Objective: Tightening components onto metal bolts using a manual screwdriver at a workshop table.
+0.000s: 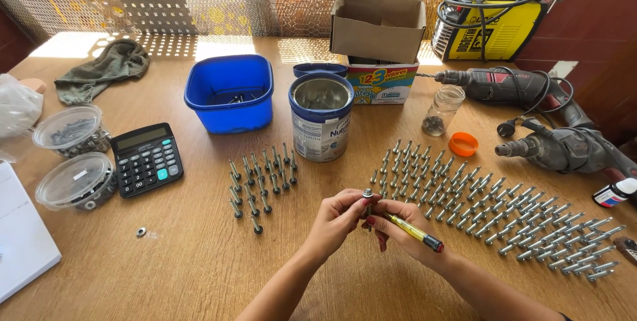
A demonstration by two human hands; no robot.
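Observation:
My left hand [335, 218] and my right hand [398, 225] meet over the wooden table [199, 261] near its front. Together they grip one grey bolt [367, 194] with a nut on its head end, held upright between the fingertips. My right hand also holds a yellow marker pen [415, 231] with a red-black tip that points right. Rows of similar bolts [504, 218] lie to the right of the hands. A smaller group of bolts [260, 182] stands to the left.
Behind the hands stand a metal tin [321, 119], a blue tub [229, 92], a cardboard box [378, 26] and a glass jar [443, 109] with an orange lid [463, 143]. A calculator [146, 158], two lidded plastic bowls [73, 132], a loose nut [141, 231] sit left. Two drills [564, 148] and a yellow welder [491, 16] are right.

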